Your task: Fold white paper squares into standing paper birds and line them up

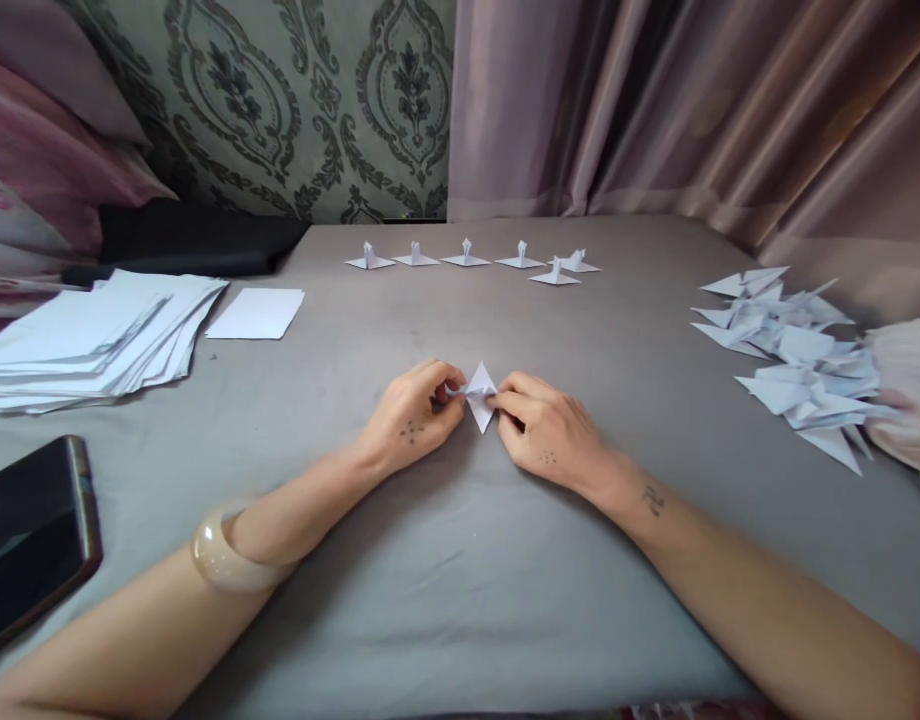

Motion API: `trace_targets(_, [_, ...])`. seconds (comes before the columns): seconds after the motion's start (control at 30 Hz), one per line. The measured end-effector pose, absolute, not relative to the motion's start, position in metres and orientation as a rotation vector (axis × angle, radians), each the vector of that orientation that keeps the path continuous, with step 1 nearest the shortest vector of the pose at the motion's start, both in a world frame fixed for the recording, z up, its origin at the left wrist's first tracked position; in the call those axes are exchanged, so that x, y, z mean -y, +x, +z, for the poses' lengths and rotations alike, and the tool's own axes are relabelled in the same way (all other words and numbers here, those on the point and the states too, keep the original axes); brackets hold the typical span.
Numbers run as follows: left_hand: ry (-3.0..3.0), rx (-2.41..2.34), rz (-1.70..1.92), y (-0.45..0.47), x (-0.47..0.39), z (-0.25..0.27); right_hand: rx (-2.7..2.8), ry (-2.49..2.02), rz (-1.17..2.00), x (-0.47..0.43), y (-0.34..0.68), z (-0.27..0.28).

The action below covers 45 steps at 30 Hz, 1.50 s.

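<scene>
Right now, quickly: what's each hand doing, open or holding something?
Left hand: closed, fingertips pinching the left edge of the folded paper.
Right hand: closed, fingertips holding its right edge.

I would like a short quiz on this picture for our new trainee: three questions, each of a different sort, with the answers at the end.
1. True or false: the left hand and the right hand are both touching the folded paper.
2. How many small folded figures stand at the far side of the grey surface?
3. Complete: the bangle is worn on the person's ____ side.

Key: 1. True. 2. Six. 3. Left.
</scene>
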State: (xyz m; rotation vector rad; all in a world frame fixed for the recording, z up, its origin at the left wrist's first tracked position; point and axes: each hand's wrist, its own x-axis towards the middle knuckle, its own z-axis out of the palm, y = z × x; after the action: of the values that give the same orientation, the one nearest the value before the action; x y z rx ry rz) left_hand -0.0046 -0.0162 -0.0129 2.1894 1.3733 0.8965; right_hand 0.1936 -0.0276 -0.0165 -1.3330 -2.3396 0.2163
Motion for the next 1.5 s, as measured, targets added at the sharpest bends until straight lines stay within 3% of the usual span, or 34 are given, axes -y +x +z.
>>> trace_targets(0.37, [2.413, -1.229, 0.874, -0.003, 0.011, -0.024, 2.111, -1.466, 0.502, 0.020, 0.195, -0.014])
trace_targets(0.6, [2.670, -1.037, 0.828, -0.003, 0.008, -0.027, 2.097, -1.460, 0.511, 0.016, 0.194, -0.019])
trace_targets(1.13, [2.117, -1.391, 0.698, 0.005, -0.003, -0.016, 2.093, -1.531, 0.658, 0.002, 0.192, -0.018])
trace_targets(1.37, [2.520, -1.278, 0.646, 0.002, -0.003, -0.021, 2.229, -1.518, 0.482, 0.007, 0.190, -0.016])
trace_targets(1.5, [2.459, -1.284, 0.632, -0.002, -0.007, -0.022, 2.260, -1.549, 0.419, 0.005, 0.188, -0.017])
